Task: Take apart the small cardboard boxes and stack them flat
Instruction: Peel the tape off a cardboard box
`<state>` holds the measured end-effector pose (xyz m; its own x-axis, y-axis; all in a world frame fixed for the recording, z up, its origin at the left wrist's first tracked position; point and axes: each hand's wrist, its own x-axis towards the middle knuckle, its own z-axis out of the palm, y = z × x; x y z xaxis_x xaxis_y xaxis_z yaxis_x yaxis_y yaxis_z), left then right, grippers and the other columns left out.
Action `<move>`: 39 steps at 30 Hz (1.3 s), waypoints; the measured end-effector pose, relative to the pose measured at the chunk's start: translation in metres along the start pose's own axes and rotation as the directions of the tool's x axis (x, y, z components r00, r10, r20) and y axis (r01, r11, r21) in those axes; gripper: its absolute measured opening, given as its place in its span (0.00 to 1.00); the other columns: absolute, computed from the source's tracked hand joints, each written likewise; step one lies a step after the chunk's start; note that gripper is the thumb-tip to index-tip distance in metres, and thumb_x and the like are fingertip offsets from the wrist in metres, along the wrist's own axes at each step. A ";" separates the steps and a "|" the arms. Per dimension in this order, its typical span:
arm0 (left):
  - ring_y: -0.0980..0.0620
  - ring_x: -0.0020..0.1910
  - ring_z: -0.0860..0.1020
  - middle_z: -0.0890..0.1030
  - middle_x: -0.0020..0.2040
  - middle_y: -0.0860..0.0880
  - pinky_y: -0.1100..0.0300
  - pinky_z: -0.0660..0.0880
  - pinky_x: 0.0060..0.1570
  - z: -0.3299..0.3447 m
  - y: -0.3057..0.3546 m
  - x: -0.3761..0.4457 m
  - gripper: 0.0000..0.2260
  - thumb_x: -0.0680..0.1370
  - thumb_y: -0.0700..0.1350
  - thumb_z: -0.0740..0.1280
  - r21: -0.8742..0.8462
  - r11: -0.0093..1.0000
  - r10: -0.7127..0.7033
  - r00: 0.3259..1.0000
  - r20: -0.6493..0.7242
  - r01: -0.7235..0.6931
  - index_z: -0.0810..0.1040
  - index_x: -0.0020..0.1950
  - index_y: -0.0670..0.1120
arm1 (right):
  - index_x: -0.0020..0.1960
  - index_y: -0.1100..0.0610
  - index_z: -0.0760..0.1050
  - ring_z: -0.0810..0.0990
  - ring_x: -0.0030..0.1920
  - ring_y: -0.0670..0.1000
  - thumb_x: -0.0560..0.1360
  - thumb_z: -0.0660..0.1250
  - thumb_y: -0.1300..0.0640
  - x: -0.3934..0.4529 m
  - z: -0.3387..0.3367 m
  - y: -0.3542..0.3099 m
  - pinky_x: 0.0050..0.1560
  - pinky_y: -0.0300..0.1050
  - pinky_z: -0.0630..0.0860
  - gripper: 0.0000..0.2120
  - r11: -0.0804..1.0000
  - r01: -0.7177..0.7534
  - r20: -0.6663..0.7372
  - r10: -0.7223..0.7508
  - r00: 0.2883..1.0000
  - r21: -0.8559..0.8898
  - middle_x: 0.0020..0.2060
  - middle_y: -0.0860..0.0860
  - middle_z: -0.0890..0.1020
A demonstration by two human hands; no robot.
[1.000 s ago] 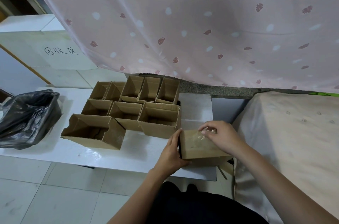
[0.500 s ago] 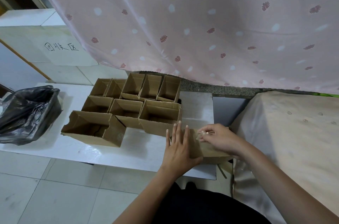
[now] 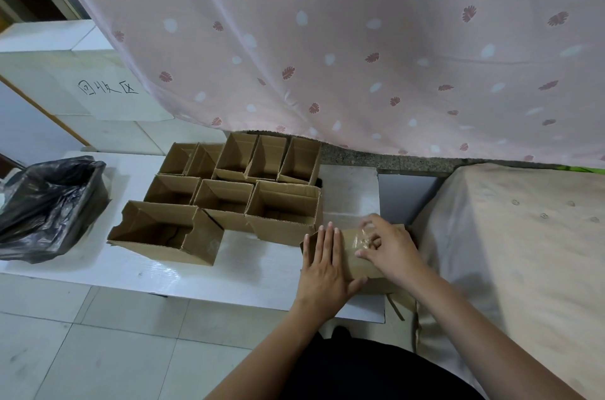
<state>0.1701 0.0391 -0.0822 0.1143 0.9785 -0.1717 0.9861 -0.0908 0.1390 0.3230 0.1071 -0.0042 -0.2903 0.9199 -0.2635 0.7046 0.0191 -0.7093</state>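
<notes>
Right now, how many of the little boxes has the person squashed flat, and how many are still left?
None look finished: no flat stack shows on the white table. One is in hand: the left hand presses flat on the taped box while the right hand picks at its clear tape. Left to do: the group of open boxes, about nine, all still standing.

single head cam, wide-angle, worn by the person, looks forward and steeply down over the white table; both forearms enter from bottom edge, hands close in; pink curtain fills the top
</notes>
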 end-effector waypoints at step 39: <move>0.39 0.80 0.39 0.41 0.80 0.38 0.42 0.39 0.75 0.003 -0.001 0.005 0.44 0.78 0.72 0.40 0.049 0.999 0.003 1.000 -0.002 -0.003 0.41 0.80 0.38 | 0.40 0.48 0.62 0.71 0.39 0.45 0.66 0.80 0.54 0.001 0.009 0.013 0.35 0.38 0.64 0.25 0.980 0.093 0.007 -0.093 0.996 -0.175 0.38 0.44 0.73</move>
<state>0.1704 0.0431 -0.0860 0.1169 0.9787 -0.1689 0.9905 -0.1025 0.0915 0.3260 0.1046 -0.0192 -0.3591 0.9113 -0.2014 0.7771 0.1724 -0.6054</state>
